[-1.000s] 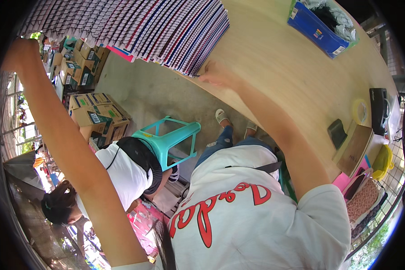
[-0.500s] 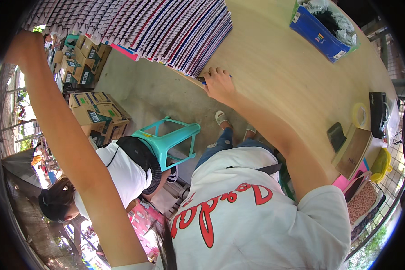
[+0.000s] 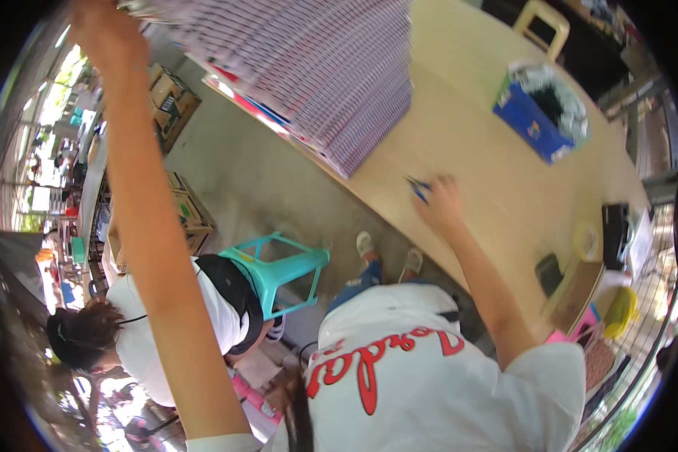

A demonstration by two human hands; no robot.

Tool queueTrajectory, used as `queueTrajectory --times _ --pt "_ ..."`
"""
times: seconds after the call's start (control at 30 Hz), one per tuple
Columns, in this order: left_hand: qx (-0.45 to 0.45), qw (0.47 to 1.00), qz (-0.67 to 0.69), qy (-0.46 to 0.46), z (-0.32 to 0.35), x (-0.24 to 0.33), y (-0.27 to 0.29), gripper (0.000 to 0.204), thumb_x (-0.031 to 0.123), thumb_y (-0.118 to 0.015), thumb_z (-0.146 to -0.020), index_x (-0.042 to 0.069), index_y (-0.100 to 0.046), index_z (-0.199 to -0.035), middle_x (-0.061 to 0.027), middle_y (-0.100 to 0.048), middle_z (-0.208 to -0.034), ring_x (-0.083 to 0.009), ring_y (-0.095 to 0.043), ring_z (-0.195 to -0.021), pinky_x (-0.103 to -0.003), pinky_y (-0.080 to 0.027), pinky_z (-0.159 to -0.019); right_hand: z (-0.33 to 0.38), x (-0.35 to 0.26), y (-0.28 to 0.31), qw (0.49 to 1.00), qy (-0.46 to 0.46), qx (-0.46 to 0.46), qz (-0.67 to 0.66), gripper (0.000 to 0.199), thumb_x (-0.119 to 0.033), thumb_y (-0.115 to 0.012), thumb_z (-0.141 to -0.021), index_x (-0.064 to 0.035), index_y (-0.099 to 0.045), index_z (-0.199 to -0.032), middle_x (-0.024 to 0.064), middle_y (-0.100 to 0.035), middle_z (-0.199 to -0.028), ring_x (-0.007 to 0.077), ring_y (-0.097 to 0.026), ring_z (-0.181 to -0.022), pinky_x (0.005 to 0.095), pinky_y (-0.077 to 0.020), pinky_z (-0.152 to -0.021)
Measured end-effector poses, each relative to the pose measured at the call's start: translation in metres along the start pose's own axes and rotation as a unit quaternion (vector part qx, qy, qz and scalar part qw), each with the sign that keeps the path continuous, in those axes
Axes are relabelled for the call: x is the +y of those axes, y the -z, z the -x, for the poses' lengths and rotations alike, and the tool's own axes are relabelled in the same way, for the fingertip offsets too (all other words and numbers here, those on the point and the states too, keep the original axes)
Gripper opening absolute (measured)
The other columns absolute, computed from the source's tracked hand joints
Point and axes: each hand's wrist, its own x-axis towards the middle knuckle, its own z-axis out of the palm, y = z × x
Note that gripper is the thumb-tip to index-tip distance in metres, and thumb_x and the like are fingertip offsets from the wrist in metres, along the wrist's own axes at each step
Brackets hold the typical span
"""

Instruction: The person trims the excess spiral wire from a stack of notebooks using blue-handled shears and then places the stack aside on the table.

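Observation:
A long row of stacked spiral-bound notebooks [image 3: 309, 83] lies along the table's near-left edge, their bound edges facing up. My right hand [image 3: 442, 205] is over the table, to the right of the stack and apart from it. Its fingers are closed on a small blue-handled tool [image 3: 420, 190] with a dark pointed tip, like cutters or pliers; blur hides its exact kind. My left arm reaches far forward, and my left hand [image 3: 111, 38] is beside the far-left end of the stack. Blur and the picture's rim hide its fingers.
On the wooden table [image 3: 474, 226] stand a blue box [image 3: 535, 124] and a roll of tape [image 3: 586, 239]. A teal stool [image 3: 279, 271] and cardboard boxes [image 3: 175, 102] are on the floor. Another person [image 3: 166, 324] in a white shirt bends at the left.
My right hand has moved right, away from the stack's end, carrying the blue-handled tool. The view has shifted, showing more of the table's far side; my left hand stays near the stack's far-left end.

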Motion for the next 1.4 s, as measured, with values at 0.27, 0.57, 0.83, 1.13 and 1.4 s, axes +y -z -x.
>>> queueTrajectory --times 0.27,0.57,0.83,1.13,1.4 --pt "0.033 0.653 0.661 0.368 0.114 0.016 -0.060 0.081 0.066 -0.021 -0.099 0.006 -0.031 -0.152 -0.0115 -0.036 -0.154 -0.0277 -0.030 -0.144 -0.045 -0.018 -0.118 0.007 -0.012 0.060 0.996 -0.070 0.016 0.046 0.049 -0.022 -0.077 -0.078 -0.0033 -0.058 -0.119 0.0241 -0.049 -0.126 0.0409 -0.044 -0.120 0.0500 -0.0400 -0.101" --pt "-0.530 0.169 0.669 0.493 0.417 0.063 -0.187 0.115 0.091 -0.015 -0.079 0.004 -0.030 -0.153 -0.0161 -0.039 -0.153 -0.0317 -0.039 -0.140 -0.046 -0.030 -0.114 -0.108 -0.141 -0.059 0.672 -0.448 0.048 -0.587 0.097 -0.078 -0.046 -0.087 -0.0141 -0.022 -0.156 0.0093 -0.023 -0.161 0.0313 -0.032 -0.141 0.0493 -0.0262 -0.112" --pt "-0.585 0.294 0.669 0.352 0.513 0.038 -0.234 0.063 0.019 -0.056 -0.090 0.010 -0.037 -0.150 -0.0081 -0.047 -0.148 -0.0252 -0.042 -0.134 -0.042 -0.035 -0.113 -0.143 -0.204 -0.065 0.484 -0.236 -0.050 -0.841 0.075 -0.069 -0.037 -0.095 -0.0177 -0.034 -0.151 0.0063 -0.040 -0.152 0.0295 -0.044 -0.134 0.0497 -0.0387 -0.112" --pt "-0.462 0.129 0.660 0.578 0.477 0.127 -0.149 0.068 0.054 -0.036 -0.100 0.009 -0.037 -0.151 -0.0078 -0.038 -0.155 -0.0239 -0.036 -0.141 -0.039 -0.025 -0.117 -0.181 -0.134 -0.067 0.554 -0.268 -0.066 -0.785 0.074 -0.067 -0.038 -0.096 -0.0162 -0.035 -0.149 0.0077 -0.042 -0.150 0.0299 -0.045 -0.133 0.0483 -0.0393 -0.111" --pt "-0.242 0.075 0.680 0.688 0.454 0.281 -0.039 0.065 0.048 -0.032 -0.105 0.003 -0.029 -0.152 -0.0120 -0.037 -0.155 -0.0260 -0.033 -0.142 -0.040 -0.024 -0.118 -0.287 -0.075 0.018 0.688 -0.226 -0.028 -0.689 0.071 -0.064 -0.041 -0.096 -0.0148 -0.037 -0.147 0.0089 -0.044 -0.148 0.0301 -0.046 -0.132 0.0472 -0.0400 -0.109"
